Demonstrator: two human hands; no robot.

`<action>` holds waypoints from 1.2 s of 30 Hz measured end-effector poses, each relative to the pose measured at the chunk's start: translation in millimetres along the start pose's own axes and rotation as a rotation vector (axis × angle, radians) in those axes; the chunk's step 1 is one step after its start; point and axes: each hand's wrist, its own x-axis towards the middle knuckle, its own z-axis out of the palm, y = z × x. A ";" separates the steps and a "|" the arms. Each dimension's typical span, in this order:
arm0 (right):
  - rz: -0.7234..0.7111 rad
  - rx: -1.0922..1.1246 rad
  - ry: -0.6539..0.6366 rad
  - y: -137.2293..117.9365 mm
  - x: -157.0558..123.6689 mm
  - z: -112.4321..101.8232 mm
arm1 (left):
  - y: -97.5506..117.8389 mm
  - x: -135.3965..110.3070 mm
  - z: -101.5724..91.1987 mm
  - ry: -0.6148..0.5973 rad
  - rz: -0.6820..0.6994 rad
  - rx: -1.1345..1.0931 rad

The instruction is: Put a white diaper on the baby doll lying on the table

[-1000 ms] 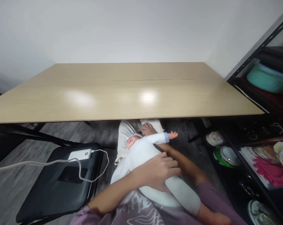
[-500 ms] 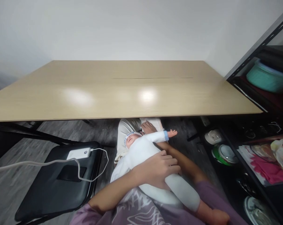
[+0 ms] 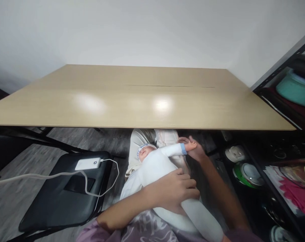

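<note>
A baby doll (image 3: 157, 167) in a white suit with blue cuffs and a lettered headband lies face up across my lap, its head toward the table. My left hand (image 3: 176, 190) is closed around its lower body at the hip, fingers wrapped over the top of the leg. The doll's outstretched arm points right. Right behind its small hand is my right hand (image 3: 200, 154), fingers apart and slightly bent; whether they touch the doll's hand, I cannot tell. A pale pink cloth (image 3: 166, 136) rests on my leg near the table edge.
A wooden-topped table (image 3: 142, 111) spans the front, above my knees. To the left, a black chair (image 3: 54, 208) carries a white power bank (image 3: 88, 163) with a cable and a dark phone (image 3: 79, 185). Black shelves at right hold a teal bowl (image 3: 295, 88), containers and pink cloth (image 3: 297, 195).
My right hand has moved from beyond the doll, at the pink cloth, rightward to beside the doll's outstretched hand. My left hand keeps its hold. The view has shifted slightly.
</note>
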 end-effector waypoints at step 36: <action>-0.097 -1.174 -0.189 -78.7 -16.6 37.3 | 41.8 -177.0 41.4 0.670 -1.238 -0.415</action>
